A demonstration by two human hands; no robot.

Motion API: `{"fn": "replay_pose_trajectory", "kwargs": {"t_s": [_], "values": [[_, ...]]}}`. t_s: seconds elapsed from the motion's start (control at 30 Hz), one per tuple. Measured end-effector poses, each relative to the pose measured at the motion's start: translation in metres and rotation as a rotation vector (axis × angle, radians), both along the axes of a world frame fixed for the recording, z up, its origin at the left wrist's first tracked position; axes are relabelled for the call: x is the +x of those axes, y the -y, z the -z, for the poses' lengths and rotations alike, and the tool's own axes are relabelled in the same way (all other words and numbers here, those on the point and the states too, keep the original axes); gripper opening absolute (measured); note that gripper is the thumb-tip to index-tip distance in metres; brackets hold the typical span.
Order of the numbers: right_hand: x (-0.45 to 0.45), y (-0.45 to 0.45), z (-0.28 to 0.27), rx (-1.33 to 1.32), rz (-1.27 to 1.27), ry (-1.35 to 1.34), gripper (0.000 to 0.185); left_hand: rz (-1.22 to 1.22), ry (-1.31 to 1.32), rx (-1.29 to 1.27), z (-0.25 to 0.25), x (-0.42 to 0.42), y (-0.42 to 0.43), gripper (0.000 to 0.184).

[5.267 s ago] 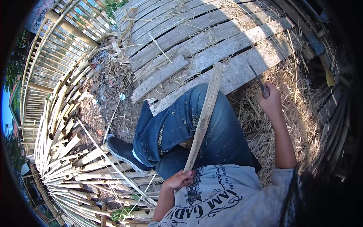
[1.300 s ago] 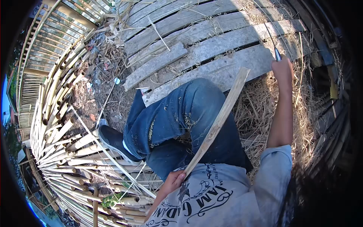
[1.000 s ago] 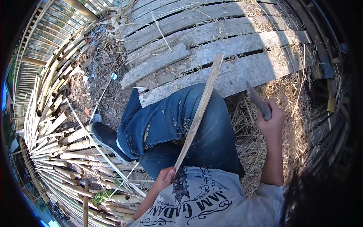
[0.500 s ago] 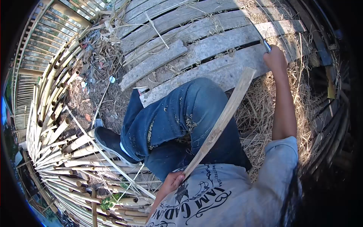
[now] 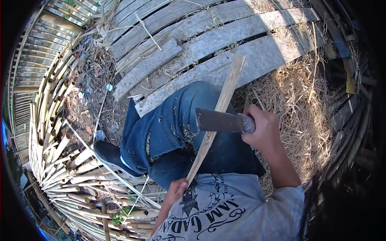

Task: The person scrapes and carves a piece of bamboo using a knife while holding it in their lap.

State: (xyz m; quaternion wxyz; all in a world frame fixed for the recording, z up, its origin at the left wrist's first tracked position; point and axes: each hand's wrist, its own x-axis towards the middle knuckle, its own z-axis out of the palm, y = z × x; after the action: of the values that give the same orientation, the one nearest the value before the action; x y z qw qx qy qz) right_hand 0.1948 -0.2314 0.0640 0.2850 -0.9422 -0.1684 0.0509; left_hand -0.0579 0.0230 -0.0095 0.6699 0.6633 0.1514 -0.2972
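Note:
My left hand is closed around the lower end of a flat bamboo strip, held close to the shirt. The strip slants up and away over the bent knee in blue jeans. My right hand grips a machete, its handle mostly hidden by the fingers. From this angle the broad dark blade points left and crosses in front of the middle of the strip. Whether blade and strip touch, I cannot tell.
Weathered planks form a platform ahead, with a loose short board on it. Dry shavings heap up at the right. Many cut bamboo poles lie at the left, below a bamboo fence. A dark shoe rests near the poles.
My right hand has swung the machete from far out at the upper right back toward the body, over the strip. The bamboo strip stays in my left hand; the whole view has shifted slightly.

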Motion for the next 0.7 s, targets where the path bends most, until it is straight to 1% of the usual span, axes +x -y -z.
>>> {"fn": "replay_pose_trajectory", "kwargs": {"t_s": [0.03, 0.1, 0.17, 0.27, 0.33, 0.37, 0.4, 0.47, 0.53, 0.6, 0.7], "values": [[-0.001, -0.001, 0.0, -0.057, -0.038, 0.019, 0.029, -0.028, -0.019, 0.034, -0.004, 0.002, 0.002, 0.04], [0.002, 0.004, 0.005, -0.076, -0.031, 0.026, 0.028, -0.058, -0.034, 0.062, -0.012, 0.006, 0.006, 0.038], [0.009, 0.007, 0.012, -0.086, -0.042, 0.036, 0.026, -0.025, 0.025, 0.194, -0.02, 0.011, 0.008, 0.033], [0.017, 0.011, 0.023, -0.126, -0.062, 0.079, 0.03, 0.001, 0.016, 0.229, -0.022, 0.012, 0.01, 0.029], [0.023, 0.015, 0.026, -0.181, -0.126, 0.101, 0.037, -0.003, 0.031, 0.245, -0.024, 0.013, 0.012, 0.028], [0.026, 0.016, 0.031, -0.175, -0.129, 0.141, 0.038, -0.004, 0.046, 0.262, -0.025, 0.013, 0.013, 0.027], [0.028, 0.016, 0.035, -0.189, -0.121, 0.139, 0.038, 0.004, 0.046, 0.248, -0.026, 0.013, 0.014, 0.027], [0.033, 0.016, 0.04, -0.137, -0.142, 0.266, 0.036, 0.003, 0.072, 0.303, -0.028, 0.015, 0.016, 0.027], [0.04, 0.018, 0.048, -0.154, -0.143, 0.303, 0.035, 0.003, 0.084, 0.322, -0.028, 0.016, 0.018, 0.027], [0.046, 0.018, 0.055, -0.136, -0.134, 0.4, 0.034, 0.007, 0.061, 0.33, -0.031, 0.019, 0.018, 0.027], [0.049, 0.018, 0.059, -0.115, -0.125, 0.445, 0.031, 0.009, 0.069, 0.335, -0.031, 0.019, 0.019, 0.026]]}}
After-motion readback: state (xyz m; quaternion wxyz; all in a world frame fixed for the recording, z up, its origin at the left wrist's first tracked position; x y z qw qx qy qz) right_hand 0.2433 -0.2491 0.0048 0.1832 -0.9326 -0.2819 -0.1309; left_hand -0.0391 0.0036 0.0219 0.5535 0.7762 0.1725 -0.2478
